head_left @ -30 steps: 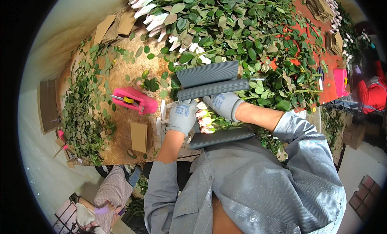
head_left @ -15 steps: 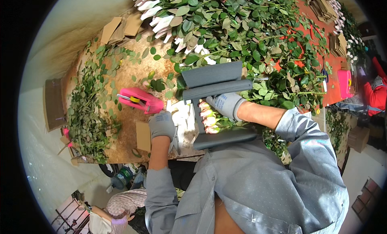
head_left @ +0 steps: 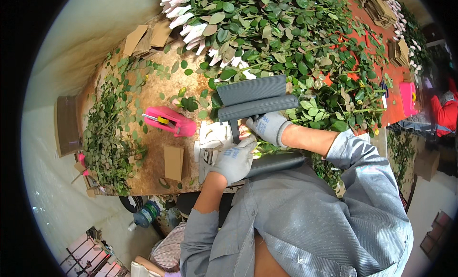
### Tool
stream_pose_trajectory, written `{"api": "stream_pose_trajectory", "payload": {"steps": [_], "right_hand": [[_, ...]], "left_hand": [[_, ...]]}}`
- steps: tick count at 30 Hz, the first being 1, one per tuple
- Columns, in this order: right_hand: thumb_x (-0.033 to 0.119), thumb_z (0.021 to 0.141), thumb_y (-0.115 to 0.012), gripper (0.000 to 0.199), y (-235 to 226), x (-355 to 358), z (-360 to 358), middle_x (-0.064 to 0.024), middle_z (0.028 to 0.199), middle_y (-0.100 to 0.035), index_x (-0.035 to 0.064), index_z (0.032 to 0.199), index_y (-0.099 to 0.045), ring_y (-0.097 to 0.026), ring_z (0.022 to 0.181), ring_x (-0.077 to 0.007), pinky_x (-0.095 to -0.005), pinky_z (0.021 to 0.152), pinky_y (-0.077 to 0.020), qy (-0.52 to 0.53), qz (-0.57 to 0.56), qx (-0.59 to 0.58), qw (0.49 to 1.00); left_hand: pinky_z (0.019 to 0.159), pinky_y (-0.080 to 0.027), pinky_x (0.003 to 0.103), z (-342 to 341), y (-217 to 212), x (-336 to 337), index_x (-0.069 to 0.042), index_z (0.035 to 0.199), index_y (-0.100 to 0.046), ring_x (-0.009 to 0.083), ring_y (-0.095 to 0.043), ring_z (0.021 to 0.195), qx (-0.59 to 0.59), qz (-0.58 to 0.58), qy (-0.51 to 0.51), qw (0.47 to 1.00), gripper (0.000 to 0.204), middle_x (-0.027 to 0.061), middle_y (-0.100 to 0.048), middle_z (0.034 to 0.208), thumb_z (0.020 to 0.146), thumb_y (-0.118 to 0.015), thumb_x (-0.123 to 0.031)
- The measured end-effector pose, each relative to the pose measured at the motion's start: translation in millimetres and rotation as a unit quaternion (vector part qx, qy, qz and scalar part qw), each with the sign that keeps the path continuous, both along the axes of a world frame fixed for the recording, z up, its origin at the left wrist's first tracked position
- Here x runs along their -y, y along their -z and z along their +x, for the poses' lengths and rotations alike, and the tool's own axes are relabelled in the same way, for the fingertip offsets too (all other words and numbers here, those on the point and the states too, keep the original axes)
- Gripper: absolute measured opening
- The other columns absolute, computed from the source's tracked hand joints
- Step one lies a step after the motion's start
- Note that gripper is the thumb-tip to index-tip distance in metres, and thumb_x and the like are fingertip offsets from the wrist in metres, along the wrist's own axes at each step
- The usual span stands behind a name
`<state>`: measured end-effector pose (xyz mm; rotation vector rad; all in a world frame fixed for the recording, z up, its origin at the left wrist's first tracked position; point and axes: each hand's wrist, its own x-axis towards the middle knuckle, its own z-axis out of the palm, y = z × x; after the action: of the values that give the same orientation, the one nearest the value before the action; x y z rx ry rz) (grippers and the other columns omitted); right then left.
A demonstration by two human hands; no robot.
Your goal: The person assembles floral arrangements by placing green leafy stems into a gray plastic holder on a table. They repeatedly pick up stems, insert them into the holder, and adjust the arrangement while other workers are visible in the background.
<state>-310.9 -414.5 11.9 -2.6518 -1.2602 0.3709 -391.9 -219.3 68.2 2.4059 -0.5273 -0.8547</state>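
Both my hands wear grey work gloves and meet over pink-and-cream roses [head_left: 244, 132] lying in a dark grey ribbed holder [head_left: 257, 105]. My left hand [head_left: 234, 160] reaches over the holder's left side, its closed fingers on the rose heads and covering most of them. From the right, my right hand [head_left: 268, 127] closes its fingers at the upper roses, just below the padded bar. White wrapping paper [head_left: 214, 135] lies left of the holder. A grey metal tool, partly hidden under my left hand, shows beside the paper.
A pink tool with a yellow part [head_left: 170, 121] lies to the left, above cardboard pieces [head_left: 173, 162]. Leafy rose stems [head_left: 305, 52] heap across the far side, with white-wrapped bunches [head_left: 193, 33] at their left. Loose leaves [head_left: 107, 129] cover the table's left. Another person in red [head_left: 446, 112] is far right.
My left hand has moved right, from near the pink tool and white paper onto the roses. My right hand has stayed at the roses, shifting only slightly.
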Motion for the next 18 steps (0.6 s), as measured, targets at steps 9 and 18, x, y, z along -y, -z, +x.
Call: {"api": "stream_pose_trajectory", "payload": {"steps": [9,18], "right_hand": [[0.017,0.091,-0.057,0.02,16.5,5.7,-2.1,-0.019,0.096,-0.069,0.0064,0.106,-0.064,-0.069,0.09,-0.0365,-0.0477,0.077,-0.0546,-0.004,0.053,0.019,0.998],[0.017,0.094,-0.056,0.031,8.3,6.5,-2.8,-0.017,0.096,-0.069,0.0052,0.121,-0.063,-0.068,0.092,-0.0336,-0.0449,0.077,-0.0527,0.001,0.032,-0.011,0.999]], "left_hand": [[0.104,-0.048,0.046,11.2,-12.2,8.6,-0.009,0.144,-0.054,0.037,-0.058,0.123,0.069,0.05,0.034,0.996,0.052,0.0098,-0.048,0.154,0.093,-0.057,-0.018],[0.101,-0.05,0.046,9.7,1.8,9.0,-0.005,0.144,-0.054,0.0384,-0.064,0.11,0.097,0.076,0.035,0.992,0.052,0.0085,-0.05,0.153,0.094,-0.055,-0.022]]}}
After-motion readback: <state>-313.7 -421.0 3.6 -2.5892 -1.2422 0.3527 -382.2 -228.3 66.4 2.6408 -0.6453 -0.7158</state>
